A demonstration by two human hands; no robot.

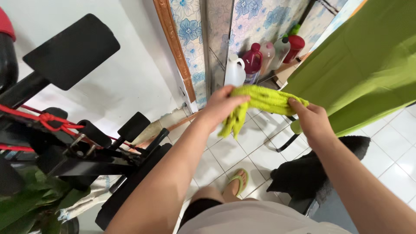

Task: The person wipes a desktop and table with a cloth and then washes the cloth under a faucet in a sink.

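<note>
There is 1 view only, taken from a camera on the person's head. It looks steeply down and forward along both forearms, close enough that they fill the lower frame. The left hand (223, 106) and right hand (313, 120) sit near the centre. Below the fingers lies the tiled floor (268, 151); beyond them a row of bottles (260, 60) stands against the wall.

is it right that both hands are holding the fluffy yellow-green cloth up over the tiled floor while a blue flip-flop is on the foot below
Not quite: the flip-flop is green, not blue, as the head view shows. The rest holds: the left hand and the right hand both grip the fluffy yellow-green cloth above the white tiled floor.
</note>
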